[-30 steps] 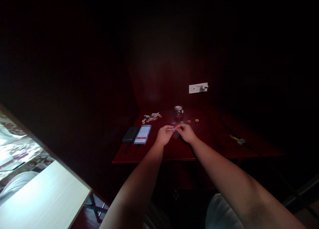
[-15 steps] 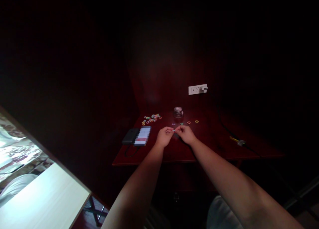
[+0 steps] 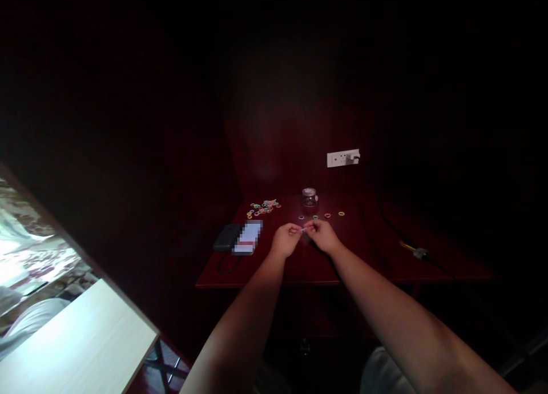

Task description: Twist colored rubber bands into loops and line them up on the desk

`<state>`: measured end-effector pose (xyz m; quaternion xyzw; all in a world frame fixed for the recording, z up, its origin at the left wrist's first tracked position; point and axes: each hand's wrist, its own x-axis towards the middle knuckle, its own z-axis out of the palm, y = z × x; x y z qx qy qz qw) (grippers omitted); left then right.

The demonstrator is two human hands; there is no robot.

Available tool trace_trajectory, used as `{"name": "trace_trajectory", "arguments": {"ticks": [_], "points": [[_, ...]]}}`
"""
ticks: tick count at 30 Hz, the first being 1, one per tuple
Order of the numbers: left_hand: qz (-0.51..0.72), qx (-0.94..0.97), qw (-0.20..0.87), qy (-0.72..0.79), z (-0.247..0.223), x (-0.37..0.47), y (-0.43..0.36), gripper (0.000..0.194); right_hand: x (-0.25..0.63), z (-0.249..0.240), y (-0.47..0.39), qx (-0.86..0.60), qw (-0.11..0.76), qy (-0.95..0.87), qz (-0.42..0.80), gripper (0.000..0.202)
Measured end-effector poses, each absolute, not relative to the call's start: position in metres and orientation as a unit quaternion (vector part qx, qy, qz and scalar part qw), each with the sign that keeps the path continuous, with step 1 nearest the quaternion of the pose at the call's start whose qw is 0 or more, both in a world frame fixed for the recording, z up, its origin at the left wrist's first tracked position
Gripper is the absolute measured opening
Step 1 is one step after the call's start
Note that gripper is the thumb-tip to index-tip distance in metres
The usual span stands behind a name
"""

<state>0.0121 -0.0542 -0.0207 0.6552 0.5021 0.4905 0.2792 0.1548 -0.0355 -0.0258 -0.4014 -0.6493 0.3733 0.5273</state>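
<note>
My left hand (image 3: 286,241) and my right hand (image 3: 324,236) meet above the dark red desk, fingertips pinched together. Between them is a small pale-blue hair tie (image 3: 303,229), gripped from both sides and partly covered by the fingers. Just beyond my hands lies a spaced row of little hair ties: a purple one (image 3: 301,217), a green one (image 3: 315,217), a red one (image 3: 327,216) and a yellow one (image 3: 341,213). A loose pile of mixed-colour hair ties (image 3: 266,205) lies farther left. Behind the row stands a clear jar (image 3: 309,201) with a pinkish top.
Left of my hands, a phone (image 3: 248,237) with a lit screen lies beside a black case-like object (image 3: 226,238). A cable with a yellow part (image 3: 408,246) runs along the right. The back wall bears a socket (image 3: 342,158) with a plug. A pale tabletop (image 3: 85,337) is at lower left.
The whole view has shifted slightly, so the desk appears a little lower and farther right. Both hands stay together at the pale-blue hair tie, with only a slight change in the fingers.
</note>
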Motion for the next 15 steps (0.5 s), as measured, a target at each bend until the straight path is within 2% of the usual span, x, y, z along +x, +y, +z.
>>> {"name": "trace_trajectory", "arguments": {"ticks": [6, 15], "points": [[0.514, 0.659, 0.281, 0.471, -0.0232, 0.0114, -0.0533, 0.011, 0.1544, -0.026, -0.0358, -0.407, 0.514, -0.657, 0.373, 0.017], [0.495, 0.649, 0.305, 0.491, -0.0204, 0.0125, -0.0552, 0.018, 0.155, -0.0194, -0.042, -0.4, 0.509, -0.671, 0.362, 0.013]]}}
